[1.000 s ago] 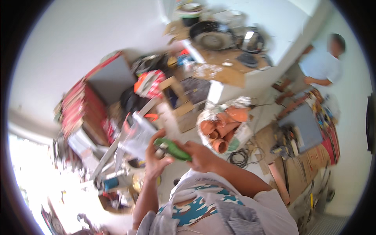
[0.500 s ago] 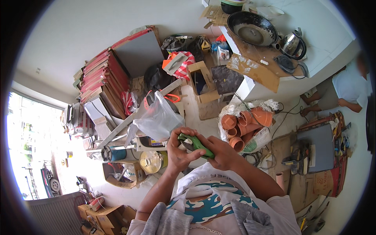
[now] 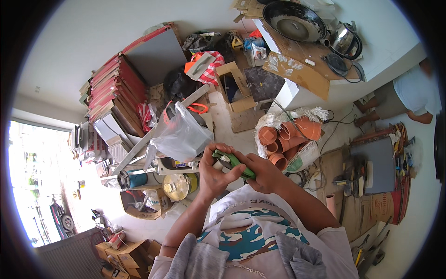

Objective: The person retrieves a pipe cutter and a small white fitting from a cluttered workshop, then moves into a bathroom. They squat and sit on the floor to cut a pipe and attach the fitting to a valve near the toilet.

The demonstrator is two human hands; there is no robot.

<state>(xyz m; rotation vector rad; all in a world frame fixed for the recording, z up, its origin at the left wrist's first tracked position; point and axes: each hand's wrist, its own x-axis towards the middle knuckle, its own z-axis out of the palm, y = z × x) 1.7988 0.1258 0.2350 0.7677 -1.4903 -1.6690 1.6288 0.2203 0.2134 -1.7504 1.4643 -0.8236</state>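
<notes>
My left hand (image 3: 211,173) and my right hand (image 3: 265,176) meet at the middle of the view, both closed on a green object (image 3: 237,169) with a dark and white part. What it is exactly is too small to tell, and my fingers hide part of it. Just beyond my hands, a translucent plastic bag (image 3: 181,135) rests among long boards and clutter. Above and right of my hands, a woven sack (image 3: 299,156) holds several orange pipe fittings (image 3: 306,129).
Stacked red-edged tiles (image 3: 107,93) lean at upper left. A cardboard box (image 3: 244,104) sits ahead. A wok (image 3: 292,23) and kettle (image 3: 344,39) stand on a cardboard-covered ledge. A person (image 3: 404,88) is at far right, near tools and a grey panel (image 3: 374,165). A bright opening is at left.
Since the earlier frames the view has shifted and sharpened. My two hands have closed further round the green object, covering more of it. The person at right appears lower at the rim.
</notes>
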